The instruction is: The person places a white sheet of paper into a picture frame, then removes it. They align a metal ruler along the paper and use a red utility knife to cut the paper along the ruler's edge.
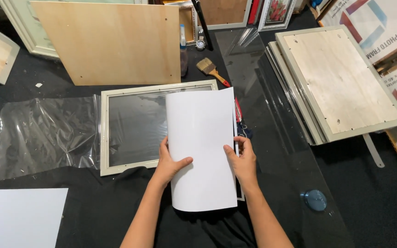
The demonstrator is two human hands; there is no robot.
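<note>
A large white sheet of paper (201, 147) is held upright and slightly curled between both hands, above a black table. My left hand (168, 163) grips its left edge with the thumb on the front. My right hand (241, 161) grips its right edge. Behind the sheet lies a pale picture frame (103, 133) with a dark glass pane, face up. The sheet hides the frame's right part.
Crumpled clear plastic film (47, 133) lies left of the frame. A plywood backing board (111, 41) leans behind it, near a paint brush (210, 69). Stacked frames (341, 82) sit at right on a glass sheet (281, 151). Another white sheet (19, 216) lies bottom left.
</note>
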